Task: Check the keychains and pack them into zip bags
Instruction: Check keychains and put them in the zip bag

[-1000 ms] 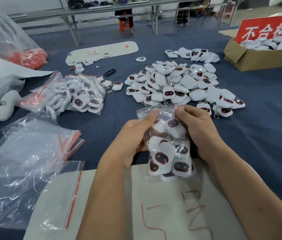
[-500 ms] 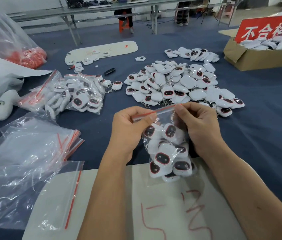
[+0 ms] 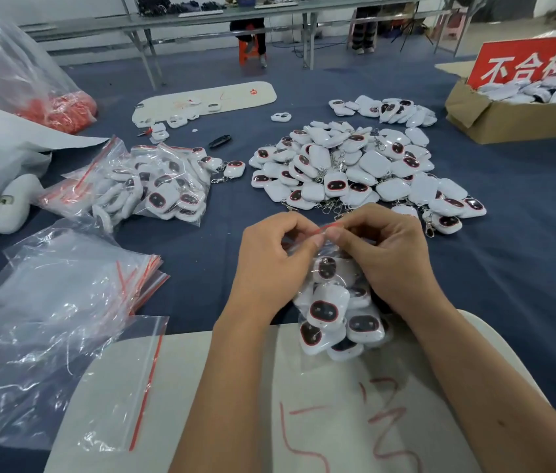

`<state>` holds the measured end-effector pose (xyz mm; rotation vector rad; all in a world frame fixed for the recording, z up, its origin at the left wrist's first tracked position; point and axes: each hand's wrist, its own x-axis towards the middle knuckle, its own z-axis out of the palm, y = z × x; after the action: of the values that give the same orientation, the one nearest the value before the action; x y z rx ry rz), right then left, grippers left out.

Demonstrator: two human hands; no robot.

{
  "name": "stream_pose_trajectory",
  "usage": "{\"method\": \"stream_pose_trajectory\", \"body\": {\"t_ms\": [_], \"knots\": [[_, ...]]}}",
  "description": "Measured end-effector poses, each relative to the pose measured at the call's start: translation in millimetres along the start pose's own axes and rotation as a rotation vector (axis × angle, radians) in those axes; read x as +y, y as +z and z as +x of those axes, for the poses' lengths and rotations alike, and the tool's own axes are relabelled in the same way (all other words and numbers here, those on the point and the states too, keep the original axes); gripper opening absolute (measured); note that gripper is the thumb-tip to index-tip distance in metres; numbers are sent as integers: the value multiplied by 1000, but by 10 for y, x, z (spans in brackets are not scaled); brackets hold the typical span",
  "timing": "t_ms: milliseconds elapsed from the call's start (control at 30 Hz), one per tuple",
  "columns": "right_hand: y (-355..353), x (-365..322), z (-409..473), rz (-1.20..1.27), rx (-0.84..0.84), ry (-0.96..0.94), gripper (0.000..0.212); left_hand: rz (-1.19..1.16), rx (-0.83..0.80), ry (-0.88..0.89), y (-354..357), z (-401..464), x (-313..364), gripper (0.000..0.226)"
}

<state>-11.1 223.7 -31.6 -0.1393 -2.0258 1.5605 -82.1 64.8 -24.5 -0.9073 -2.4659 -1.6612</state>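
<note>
At the near edge of the counter [image 3: 525, 254], a worker's left hand [image 3: 269, 268] and right hand [image 3: 385, 261] pinch the red zip strip at the mouth of a filled zip bag [image 3: 336, 312], fingers [image 3: 314, 238] of both hands curled tight on the seal from either side. The bag hangs below the pinch, its bottom resting on a white board [image 3: 269, 404] marked in red.

The load inside, a cluster of white keychains with dark oval faces, looks hard-shelled and lumpy, so the thin clear film is likely to bulge and slide under a grip taken lower down. The bag appears moderately weighty for its size, and the film soft and slick; the stiffer zip strip is probably the surest place to hold, with a palm under the bottom if it is lifted. Metal clasps could snag or puncture the plastic.

Loose keychains [image 3: 355, 165] lie heaped toward the middle of the counter. Packed bags [image 3: 154, 189] sit toward the left side, and empty zip bags [image 3: 58, 302] are stacked near the left edge. A cardboard box [image 3: 508, 121] with a red sign stands at the far right corner.
</note>
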Motion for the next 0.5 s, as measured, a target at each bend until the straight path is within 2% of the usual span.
{"method": "stream_pose_trajectory", "body": {"t_ms": [100,233,400,500], "knots": [[-8,7,-11,13,-52,46,3,22,19,9,8,1,-6,14],[13,0,-17,-20,-114,37,9,27,7,-9,2,17,-19,17],[6,12,-2,1,-51,100,13,0,-19,-114,-6,17,-48,19],[1,6,-3,42,-41,140,14,-52,-38,-90,-37,29,-21,20]]}}
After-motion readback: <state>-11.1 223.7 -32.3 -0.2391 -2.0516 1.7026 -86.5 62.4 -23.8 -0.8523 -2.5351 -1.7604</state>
